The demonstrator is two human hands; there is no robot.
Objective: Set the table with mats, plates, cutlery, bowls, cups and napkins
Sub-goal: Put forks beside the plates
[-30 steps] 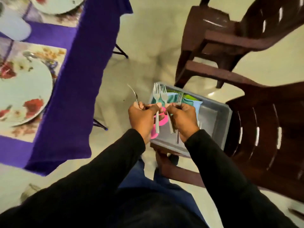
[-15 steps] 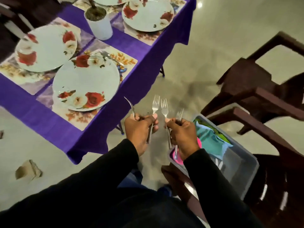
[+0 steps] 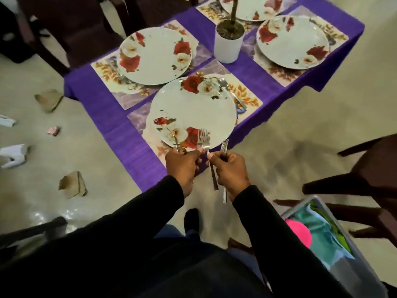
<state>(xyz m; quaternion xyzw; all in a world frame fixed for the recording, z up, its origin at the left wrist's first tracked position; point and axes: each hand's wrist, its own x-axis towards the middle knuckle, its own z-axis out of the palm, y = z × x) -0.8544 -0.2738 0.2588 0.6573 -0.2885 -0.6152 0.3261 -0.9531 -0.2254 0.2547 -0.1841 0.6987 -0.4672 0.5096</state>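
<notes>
Hands grip perhaps 4 shiny steel forks.

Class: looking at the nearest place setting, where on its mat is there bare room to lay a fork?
The nearest plate covers most of its mat. A spoon crowds the right strip. Bare mat shows left of the plate, bordered by purple cloth.

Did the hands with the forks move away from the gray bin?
Yes. Both hands, left and right, left the bin and now hold the forks at the nearest plate.
</notes>
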